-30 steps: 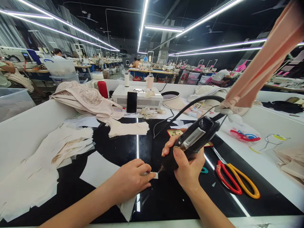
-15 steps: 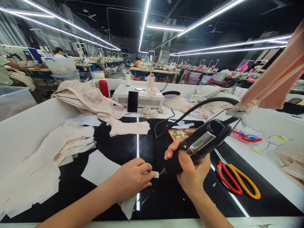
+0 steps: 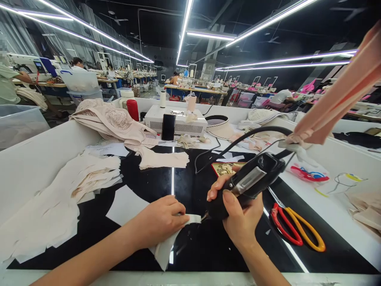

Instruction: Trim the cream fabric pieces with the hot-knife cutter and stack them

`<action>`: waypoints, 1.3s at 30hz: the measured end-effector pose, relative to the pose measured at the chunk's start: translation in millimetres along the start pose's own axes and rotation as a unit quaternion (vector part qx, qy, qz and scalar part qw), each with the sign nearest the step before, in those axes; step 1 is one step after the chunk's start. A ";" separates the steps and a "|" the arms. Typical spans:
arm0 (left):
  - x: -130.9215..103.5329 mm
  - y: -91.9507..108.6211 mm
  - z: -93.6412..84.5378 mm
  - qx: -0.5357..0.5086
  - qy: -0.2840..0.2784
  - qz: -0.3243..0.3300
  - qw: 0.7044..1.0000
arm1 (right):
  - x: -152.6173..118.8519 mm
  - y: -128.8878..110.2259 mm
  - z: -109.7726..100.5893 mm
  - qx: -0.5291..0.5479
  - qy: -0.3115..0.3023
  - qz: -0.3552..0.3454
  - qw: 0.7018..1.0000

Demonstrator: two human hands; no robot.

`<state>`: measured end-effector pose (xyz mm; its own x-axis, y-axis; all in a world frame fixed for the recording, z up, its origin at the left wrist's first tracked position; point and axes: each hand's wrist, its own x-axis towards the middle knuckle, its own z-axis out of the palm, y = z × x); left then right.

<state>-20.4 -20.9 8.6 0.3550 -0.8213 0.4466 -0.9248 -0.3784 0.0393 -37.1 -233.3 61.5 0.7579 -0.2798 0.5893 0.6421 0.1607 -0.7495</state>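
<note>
The left hand [image 3: 163, 218] presses a pale strip [image 3: 194, 219] against the black tabletop [image 3: 208, 252], one end poking out; the right hand [image 3: 238, 216] is wrapped round a black tool [image 3: 253, 176], its tip by that end (red-and-yellow scissors [image 3: 293, 226] lie to the right)

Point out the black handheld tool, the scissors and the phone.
Black handheld tool [image 3: 249, 182]: head view, on the metal plate along its body.
Scissors [image 3: 291, 224]: head view, on the red handle.
Phone [image 3: 168, 127]: head view, on the middle of its dark screen.
</note>
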 end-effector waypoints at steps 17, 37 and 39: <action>-13.2 1.4 0.1 -0.032 0.052 -0.030 0.998 | 8.3 -4.2 5.2 0.013 0.022 -0.003 1.000; -15.3 2.8 3.0 -0.064 0.042 -0.055 0.996 | 10.4 7.3 20.0 0.007 -0.001 0.000 1.000; -15.3 2.4 2.9 -0.066 0.044 -0.050 0.996 | 11.9 5.5 17.2 0.010 0.015 -0.013 1.000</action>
<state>-27.7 -10.5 -0.7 0.4392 -0.7396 0.5100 -0.8969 -0.3932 0.2021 -22.6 -219.5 69.6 0.7368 -0.3132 0.5992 0.6644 0.1712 -0.7275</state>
